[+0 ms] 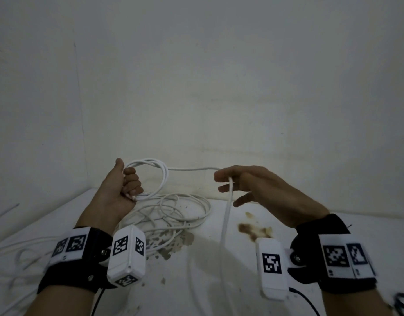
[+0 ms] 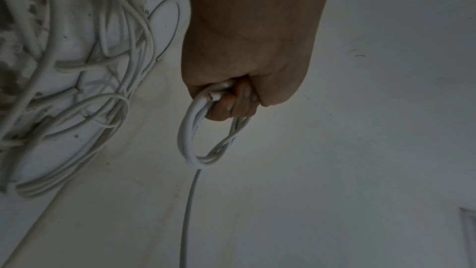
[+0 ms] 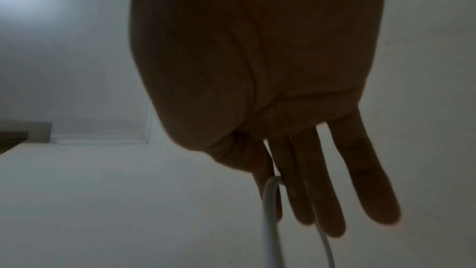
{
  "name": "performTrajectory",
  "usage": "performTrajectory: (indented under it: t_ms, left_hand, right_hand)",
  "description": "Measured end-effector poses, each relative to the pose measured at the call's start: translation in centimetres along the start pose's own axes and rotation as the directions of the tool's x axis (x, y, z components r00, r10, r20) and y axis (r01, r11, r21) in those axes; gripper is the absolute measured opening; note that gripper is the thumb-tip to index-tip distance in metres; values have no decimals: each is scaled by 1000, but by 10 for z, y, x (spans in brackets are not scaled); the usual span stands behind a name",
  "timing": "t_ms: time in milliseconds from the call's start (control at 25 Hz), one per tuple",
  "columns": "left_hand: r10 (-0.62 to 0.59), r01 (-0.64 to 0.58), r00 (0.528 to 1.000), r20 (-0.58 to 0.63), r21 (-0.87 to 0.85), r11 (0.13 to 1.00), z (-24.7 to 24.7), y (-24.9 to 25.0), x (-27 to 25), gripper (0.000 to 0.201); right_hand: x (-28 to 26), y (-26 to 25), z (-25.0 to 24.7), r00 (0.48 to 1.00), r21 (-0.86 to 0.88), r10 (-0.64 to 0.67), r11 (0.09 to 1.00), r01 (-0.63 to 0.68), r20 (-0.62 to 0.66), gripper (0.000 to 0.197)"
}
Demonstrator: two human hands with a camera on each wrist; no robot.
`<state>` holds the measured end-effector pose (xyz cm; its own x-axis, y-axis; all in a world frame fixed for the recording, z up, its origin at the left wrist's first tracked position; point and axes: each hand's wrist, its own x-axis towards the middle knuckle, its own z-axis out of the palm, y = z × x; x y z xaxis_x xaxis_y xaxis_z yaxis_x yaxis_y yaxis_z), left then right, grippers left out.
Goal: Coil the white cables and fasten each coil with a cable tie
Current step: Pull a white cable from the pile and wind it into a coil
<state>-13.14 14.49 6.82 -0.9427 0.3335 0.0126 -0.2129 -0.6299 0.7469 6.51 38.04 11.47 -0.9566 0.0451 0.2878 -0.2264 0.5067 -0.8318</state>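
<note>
Coil in the left fist, loose run across the right fingers.
The left hand (image 1: 125, 187) gripped the cable coil (image 1: 150, 179), fingers curled; the cable (image 1: 228, 201) merely draped over the spread right hand (image 1: 248, 185), so it risked slipping off, or snagging the far tangled pile (image 1: 180, 215).

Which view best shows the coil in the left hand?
The left wrist view: the coil fills the centre, its loops and cut end clear below the left hand gripping it. The head view shows the same coil smaller, from the side. The right wrist view misses it, showing only a cable strand.
</note>
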Motion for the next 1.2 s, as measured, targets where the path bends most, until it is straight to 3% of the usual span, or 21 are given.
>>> performTrajectory:
  t_ms: [80,160,240,360,520,680,880,1000,1200]
  left_hand:
    - [3,-3,1000,12,-12,1000,1,-1,1,50]
    - [9,-8,1000,25,-15,1000,4,-1,1,50]
    - [-10,12,999,42,-46,999,7,-2,0,50]
    - [-38,48,996,78,-121,992,14,-8,-3,47]
    - [-44,47,991,128,-21,999,39,-25,-10,48]
    - [-66,23,983,169,241,970,59,-46,-19,45]
    - [-139,-21,952,274,509,861,68,-66,-29,56]
    - [-143,-53,934,327,523,850,80,-73,-41,54]
    - [-180,8,930,322,472,882,86,-76,-49,55]
  right_hand:
    - [1,5,-2,997,-261,-74,963,73,8,30]
    - [1,5,-3,978,-503,-193,854,131,-73,22]
    - [0,1,0,961,-588,-256,795,149,-102,19]
    - [3,-2,11,951,-353,-255,918,181,-174,31]
    - [13,-6,36,959,-23,-187,982,186,-213,33]
    - [16,-2,48,970,186,-91,973,134,-227,31]
    - [17,2,51,963,320,-31,940,118,-266,26]
    - [20,8,56,958,396,30,914,90,-286,32]
    - [23,12,59,942,483,96,872,76,-322,32]
